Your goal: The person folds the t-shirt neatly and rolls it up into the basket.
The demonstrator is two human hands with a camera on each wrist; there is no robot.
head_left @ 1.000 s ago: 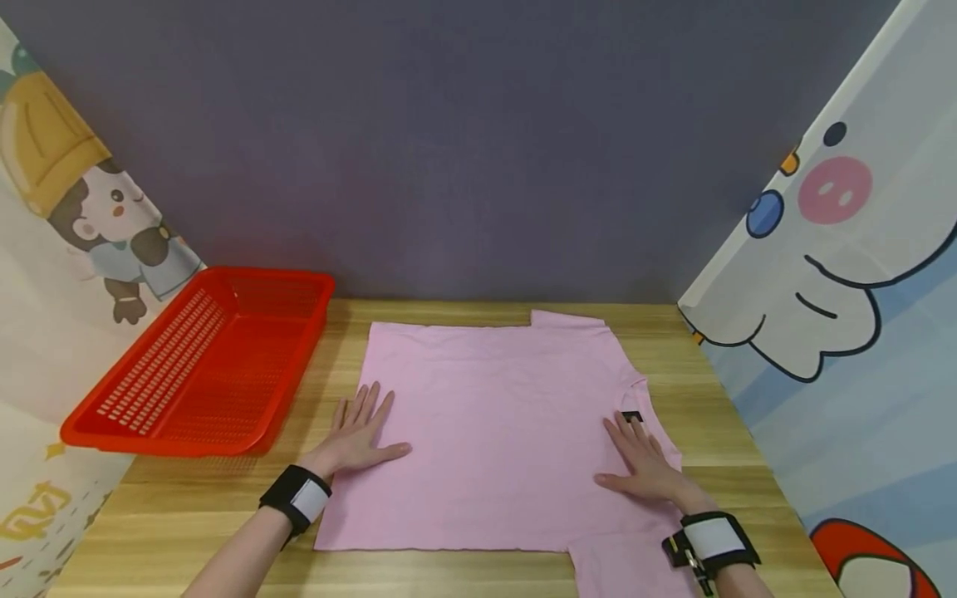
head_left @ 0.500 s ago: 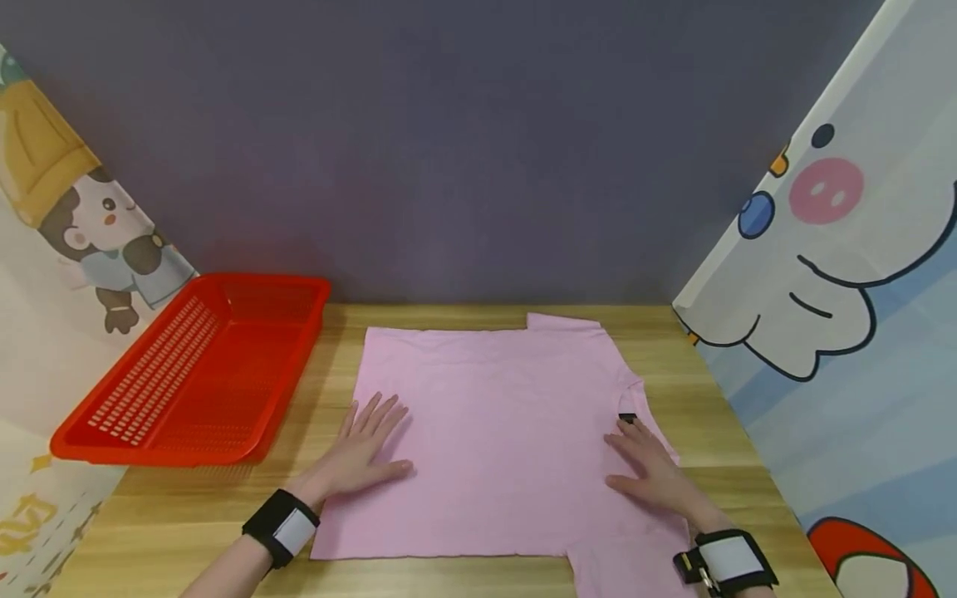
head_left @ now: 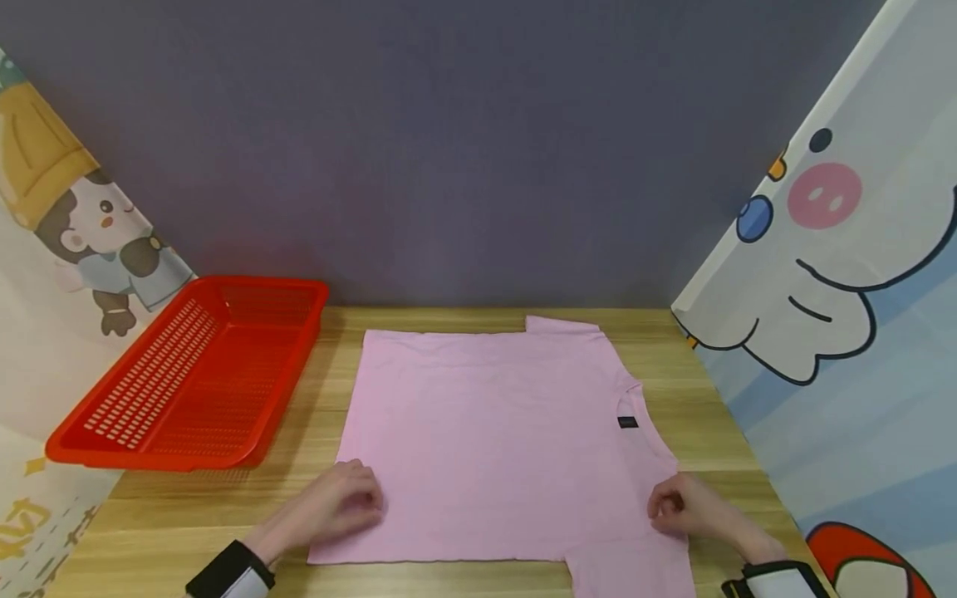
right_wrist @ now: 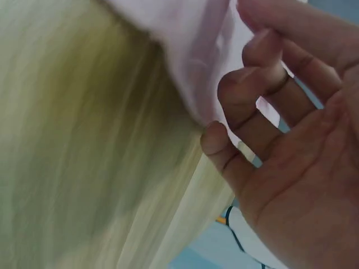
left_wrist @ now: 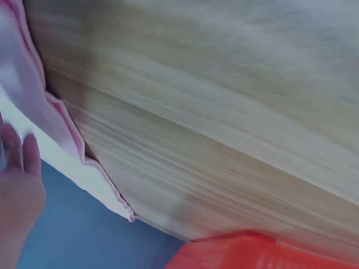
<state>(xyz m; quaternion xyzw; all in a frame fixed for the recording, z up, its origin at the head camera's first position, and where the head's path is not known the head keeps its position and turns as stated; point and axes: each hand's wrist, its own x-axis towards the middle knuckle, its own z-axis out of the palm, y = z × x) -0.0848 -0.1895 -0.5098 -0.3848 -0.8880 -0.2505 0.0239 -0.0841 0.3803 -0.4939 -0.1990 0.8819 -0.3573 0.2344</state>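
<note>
A pink T-shirt (head_left: 478, 440) lies flat on the wooden table, its neckline with a black label toward the right and one sleeve hanging toward the near edge. My left hand (head_left: 332, 508), fingers loosely bent, is over the shirt's near left part, by its hem. On the other side, my right hand (head_left: 691, 508) is close over the shoulder seam below the neckline. In the right wrist view the right hand's fingers (right_wrist: 241, 92) are loosely curled in front of the cloth, with no fabric between them. The left wrist view shows the left hand only partly, at its edge.
A red plastic basket (head_left: 217, 390) with slotted sides stands left of the shirt on the wooden table (head_left: 695, 374). A dark grey panel (head_left: 478, 149) rises behind. Cartoon-printed sheets (head_left: 830, 274) flank the table at both sides.
Both hands have lifted off the flat shirt and drawn back toward the near edge, their spread fingers now loosely curled. The right hand has also moved outward, uncovering the label. The shirt stays put.
</note>
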